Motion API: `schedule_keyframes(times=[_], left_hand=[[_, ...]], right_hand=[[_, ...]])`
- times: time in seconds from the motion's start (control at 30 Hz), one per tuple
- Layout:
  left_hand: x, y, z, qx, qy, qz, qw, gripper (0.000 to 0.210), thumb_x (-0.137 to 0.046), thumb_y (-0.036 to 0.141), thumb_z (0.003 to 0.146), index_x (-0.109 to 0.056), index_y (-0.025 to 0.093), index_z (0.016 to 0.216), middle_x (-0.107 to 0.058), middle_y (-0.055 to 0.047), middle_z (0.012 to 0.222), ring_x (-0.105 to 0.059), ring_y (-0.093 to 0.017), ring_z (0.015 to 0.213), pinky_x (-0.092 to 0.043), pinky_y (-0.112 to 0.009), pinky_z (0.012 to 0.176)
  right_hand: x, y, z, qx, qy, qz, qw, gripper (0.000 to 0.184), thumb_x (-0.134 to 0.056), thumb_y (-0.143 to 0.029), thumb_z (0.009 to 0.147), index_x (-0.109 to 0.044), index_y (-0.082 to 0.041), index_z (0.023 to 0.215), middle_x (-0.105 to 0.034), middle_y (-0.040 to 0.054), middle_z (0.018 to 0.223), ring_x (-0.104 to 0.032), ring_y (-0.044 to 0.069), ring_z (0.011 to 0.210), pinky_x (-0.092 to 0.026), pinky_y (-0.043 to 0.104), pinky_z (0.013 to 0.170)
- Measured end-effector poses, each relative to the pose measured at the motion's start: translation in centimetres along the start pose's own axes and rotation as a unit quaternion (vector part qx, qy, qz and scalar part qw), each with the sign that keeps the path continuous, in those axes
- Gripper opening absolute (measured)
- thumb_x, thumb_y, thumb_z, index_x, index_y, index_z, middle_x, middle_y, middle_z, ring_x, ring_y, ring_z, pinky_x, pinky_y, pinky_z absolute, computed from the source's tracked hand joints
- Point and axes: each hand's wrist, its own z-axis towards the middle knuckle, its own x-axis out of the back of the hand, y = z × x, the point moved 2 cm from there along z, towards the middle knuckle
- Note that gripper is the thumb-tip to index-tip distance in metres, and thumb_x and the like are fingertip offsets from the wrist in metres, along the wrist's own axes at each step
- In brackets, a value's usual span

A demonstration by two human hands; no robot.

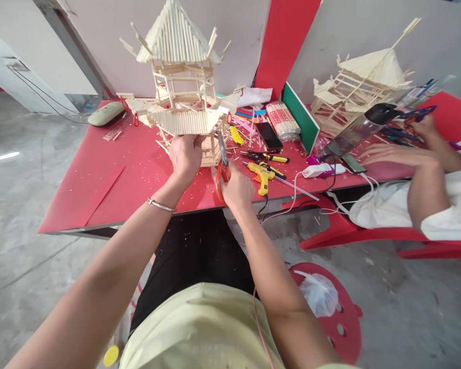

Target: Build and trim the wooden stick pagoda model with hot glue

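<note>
A pagoda model (186, 123) built of thin wooden sticks stands upright on the red table, with a pointed upper roof and a wider lower roof. My left hand (185, 156) is closed at the front edge of the lower roof, its fingertips partly hidden against the sticks. In my right hand (237, 188) is a pair of scissors (222, 148) with orange handles, fingers wrapped round the grips. The blades point up beside the model's right front corner. Small red rings (135, 119) hang from the lower roof's corners.
Pliers (267, 157), a yellow glue gun (262, 177), a phone (269, 137) and a packed stick bundle (282, 120) lie to the right. A green board (301, 120) stands behind them. Another person's hand (399, 154) is near a second stick model (357, 92). A red stool (343, 323) stands below.
</note>
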Motion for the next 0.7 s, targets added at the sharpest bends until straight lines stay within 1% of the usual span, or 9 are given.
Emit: schedule_keyframes(times=[0.07,0.13,0.3,0.47,0.53,0.6,0.67,0.7], left_hand=[[-0.1,-0.1,-0.1,-0.002,0.004,0.003,1.000,0.029,-0.054,0.041,0.097,-0.079,0.025,0.098,-0.074,-0.009,0.095,-0.065,-0.029,0.099,-0.049,-0.039,0.088],[-0.2,-0.1,-0.2,-0.003,0.004,0.007,1.000,0.030,-0.053,0.042,0.098,-0.078,0.025,0.096,-0.074,-0.010,0.094,-0.065,-0.028,0.097,-0.049,-0.039,0.088],[-0.9,0.1,-0.7,-0.003,-0.006,0.014,1.000,0.035,-0.053,0.047,0.100,-0.078,0.023,0.094,-0.074,-0.012,0.090,-0.067,-0.031,0.098,-0.048,-0.041,0.087],[-1.6,-0.6,-1.4,-0.005,-0.011,0.018,1.000,0.035,-0.053,0.046,0.100,-0.076,0.023,0.087,-0.073,-0.011,0.088,-0.068,-0.032,0.095,-0.047,-0.042,0.083],[-1.8,-1.0,-1.6,-0.015,-0.011,0.012,1.000,0.032,-0.053,0.043,0.100,-0.075,0.024,0.087,-0.073,-0.011,0.089,-0.068,-0.031,0.096,-0.046,-0.040,0.082],[-1.8,-1.3,-1.7,-0.015,-0.010,0.009,1.000,0.029,-0.053,0.040,0.100,-0.074,0.023,0.088,-0.072,-0.010,0.090,-0.067,-0.030,0.098,-0.045,-0.039,0.081],[-1.6,-1.4,-1.9,-0.007,-0.017,0.006,1.000,0.028,-0.053,0.038,0.101,-0.072,0.021,0.089,-0.071,-0.009,0.091,-0.065,-0.028,0.100,-0.044,-0.038,0.082],[-1.5,-1.5,-1.9,0.000,-0.023,0.004,1.000,0.028,-0.053,0.037,0.101,-0.071,0.020,0.090,-0.070,-0.008,0.090,-0.064,-0.027,0.101,-0.043,-0.038,0.083]], right_hand=[[-0.3,0.1,0.0,0.007,0.017,-0.053,0.998,0.067,-0.057,-0.061,0.099,-0.052,-0.027,0.157,-0.078,0.0162,0.106,-0.073,0.039,0.102,-0.053,0.044,0.086],[-0.4,0.0,0.1,0.009,0.019,-0.074,0.997,0.068,-0.055,-0.061,0.100,-0.051,-0.025,0.158,-0.078,0.0171,0.105,-0.074,0.038,0.101,-0.053,0.044,0.085],[-0.2,-0.9,-0.2,-0.002,0.019,-0.091,0.996,0.058,-0.051,-0.049,0.105,-0.053,-0.020,0.155,-0.077,0.0187,0.102,-0.075,0.035,0.098,-0.053,0.044,0.087],[-1.0,-1.3,-0.7,-0.027,0.012,-0.090,0.995,0.055,-0.053,-0.043,0.105,-0.054,-0.018,0.153,-0.078,0.0190,0.100,-0.075,0.034,0.097,-0.053,0.044,0.087],[-1.4,-1.1,-0.9,-0.036,0.002,-0.061,0.997,0.054,-0.051,-0.045,0.104,-0.056,-0.019,0.151,-0.078,0.0173,0.095,-0.075,0.034,0.095,-0.052,0.044,0.086],[-1.6,-0.9,-0.9,-0.031,-0.008,0.003,0.999,0.051,-0.046,-0.051,0.106,-0.062,-0.022,0.144,-0.077,0.0140,0.090,-0.074,0.033,0.095,-0.052,0.043,0.085],[-1.9,-0.6,-0.8,-0.020,-0.022,0.111,0.993,0.049,-0.044,-0.058,0.104,-0.069,-0.026,0.133,-0.076,0.0102,0.087,-0.073,0.031,0.096,-0.051,0.040,0.085],[-2.1,-0.4,-0.8,-0.018,-0.032,0.177,0.983,0.048,-0.046,-0.061,0.102,-0.072,-0.028,0.127,-0.075,0.0086,0.086,-0.072,0.030,0.097,-0.051,0.039,0.084]])
